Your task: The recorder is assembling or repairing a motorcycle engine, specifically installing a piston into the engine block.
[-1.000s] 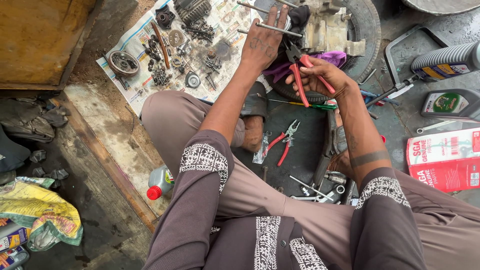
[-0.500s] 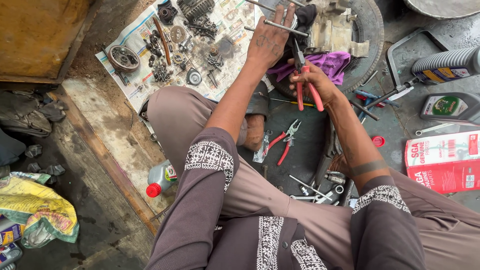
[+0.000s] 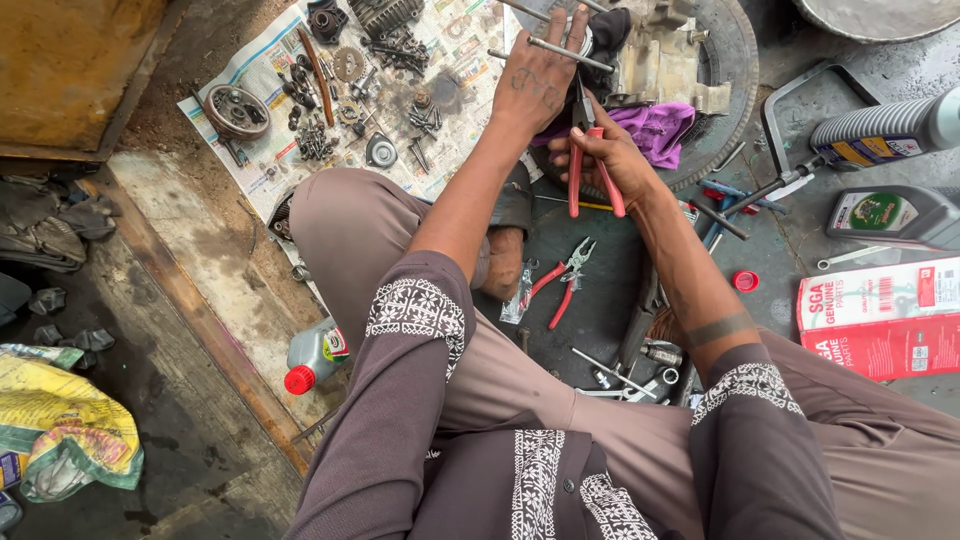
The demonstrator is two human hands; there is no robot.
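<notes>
Two hands: both busy at the upper middle of the frame, over the tyre (image 3: 735, 60).
Left hand (image 3: 535, 85): fingers curled over a thin steel rod (image 3: 550, 47), hand resting by the engine case (image 3: 665, 60).
Right hand (image 3: 610, 155): wrapped tight round the red handles of the pliers (image 3: 585, 165), nose pointing up towards the rod; whether the tips bite it, I cannot tell.
Rod: stiff, light, probably oily and slick; best gripped near one end so it can't roll.
Pliers: rigid, rubbery grips, easy to hold low on the handles for leverage.
Engine case: looks heavy, sharp-edged, sits steady on the tyre with a purple rag (image 3: 655, 130) just beside it.
Spare pliers (image 3: 562, 280): lying open on the dark mat, centre frame.
Newspaper (image 3: 260, 165): upper left, crowded with gears, bolts and small parts, near the left elbow.
Clutter right: grey oil bottles (image 3: 885, 135), red box (image 3: 875, 320), screwdrivers (image 3: 725, 195).
In the way: loose bolts by the knees, a small red-capped bottle (image 3: 315, 355) lower left; an easy knock.
</notes>
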